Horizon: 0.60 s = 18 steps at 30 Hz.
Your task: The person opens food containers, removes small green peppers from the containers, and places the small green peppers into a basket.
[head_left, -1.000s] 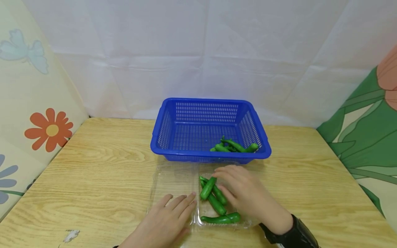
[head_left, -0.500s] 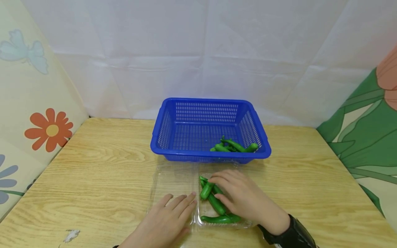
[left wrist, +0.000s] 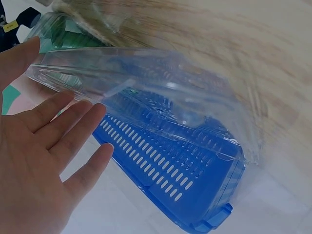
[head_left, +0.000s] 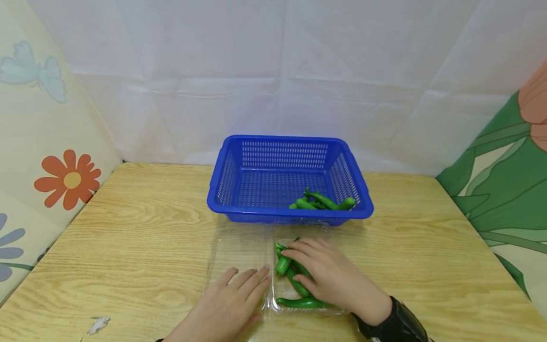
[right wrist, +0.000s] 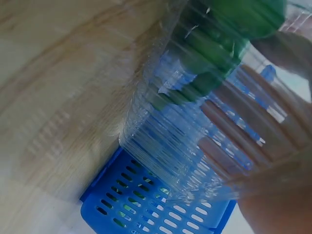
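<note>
A clear plastic clamshell box lies spread open on the table, its flat lid to the left and its tray to the right. Several green peppers are in the tray, some crossing each other. My left hand has its fingers extended, with fingertips at the hinge side of the lid. Over the tray, my right hand touches the upper pepper with outstretched fingers, the thumb held apart. Through the clear wall in the right wrist view, a pepper shows beside the thumb. The hand partly covers the peppers.
Behind the box stands a blue slotted basket, with several more green peppers in its near right corner. The wooden table extends to both sides. A white cloth hangs behind, and printed panels flank the table.
My right hand has moved left and slightly toward the front, over the upper peppers, covering more of them. My left hand, the box and the basket have stayed in place.
</note>
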Motion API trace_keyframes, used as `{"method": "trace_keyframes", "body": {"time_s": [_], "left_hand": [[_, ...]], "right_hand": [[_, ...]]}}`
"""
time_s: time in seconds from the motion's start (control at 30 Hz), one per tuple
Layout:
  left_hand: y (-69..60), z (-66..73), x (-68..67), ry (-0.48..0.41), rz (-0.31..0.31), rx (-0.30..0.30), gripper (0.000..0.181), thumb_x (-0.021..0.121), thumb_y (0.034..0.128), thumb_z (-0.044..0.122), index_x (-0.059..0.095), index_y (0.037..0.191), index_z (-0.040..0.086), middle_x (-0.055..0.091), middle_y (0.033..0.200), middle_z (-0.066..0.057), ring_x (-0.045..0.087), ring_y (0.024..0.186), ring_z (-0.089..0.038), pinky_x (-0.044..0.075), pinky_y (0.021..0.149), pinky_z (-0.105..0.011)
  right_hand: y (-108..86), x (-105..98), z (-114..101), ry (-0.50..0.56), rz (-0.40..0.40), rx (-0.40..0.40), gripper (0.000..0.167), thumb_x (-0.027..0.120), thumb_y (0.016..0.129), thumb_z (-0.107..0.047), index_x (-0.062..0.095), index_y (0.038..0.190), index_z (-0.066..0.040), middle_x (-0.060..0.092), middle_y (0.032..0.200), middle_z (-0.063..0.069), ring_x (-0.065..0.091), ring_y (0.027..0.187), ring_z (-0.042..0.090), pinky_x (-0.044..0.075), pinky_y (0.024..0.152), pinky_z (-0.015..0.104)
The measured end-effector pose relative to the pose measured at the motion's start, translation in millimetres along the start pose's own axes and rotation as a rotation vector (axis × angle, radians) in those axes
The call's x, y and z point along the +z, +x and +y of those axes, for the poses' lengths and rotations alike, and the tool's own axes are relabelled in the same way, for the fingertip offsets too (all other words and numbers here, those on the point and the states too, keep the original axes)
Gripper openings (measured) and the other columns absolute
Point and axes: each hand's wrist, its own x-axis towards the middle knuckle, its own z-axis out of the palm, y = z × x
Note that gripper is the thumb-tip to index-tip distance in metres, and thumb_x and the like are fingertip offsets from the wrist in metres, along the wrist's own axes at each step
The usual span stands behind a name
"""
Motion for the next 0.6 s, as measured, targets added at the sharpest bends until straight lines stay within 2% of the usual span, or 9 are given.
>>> {"method": "trace_keyframes", "body": {"time_s": [0.17, 0.4, 0.6], "left_hand": [[-0.4, 0.0, -0.1, 0.002, 0.000, 0.000, 0.062, 0.065, 0.0835, 0.051, 0.062, 0.131, 0.010, 0.061, 0.134, -0.003, 0.060, 0.112, -0.016, 0.049, 0.087, -0.037], [-0.8, 0.1, -0.4, -0.001, -0.004, -0.001, 0.062, 0.064, 0.0849, 0.050, 0.062, 0.132, 0.010, 0.061, 0.135, -0.003, 0.059, 0.113, -0.016, 0.049, 0.088, -0.037], [-1.0, 0.2, -0.4, 0.005, -0.003, 0.000, 0.062, 0.065, 0.0845, 0.050, 0.062, 0.131, 0.010, 0.061, 0.135, -0.003, 0.059, 0.113, -0.016, 0.048, 0.089, -0.037]], "right_hand": [[0.1, 1.1, 0.1, 0.004, 0.018, 0.001, 0.049, 0.080, 0.083, -0.023, 0.064, 0.128, -0.011, 0.062, 0.126, 0.007, 0.058, 0.117, 0.025, 0.048, 0.097, 0.047], [1.6, 2.9, 0.3, 0.000, 0.047, -0.025, 0.034, 0.082, 0.081, -0.020, 0.069, 0.111, -0.011, 0.060, 0.109, 0.001, 0.059, 0.104, 0.018, 0.050, 0.092, 0.041], [1.9, 3.4, -0.5, -0.006, 0.052, -0.027, 0.029, 0.082, 0.080, -0.018, 0.068, 0.104, -0.013, 0.061, 0.107, -0.001, 0.060, 0.103, 0.016, 0.050, 0.093, 0.041]]}}
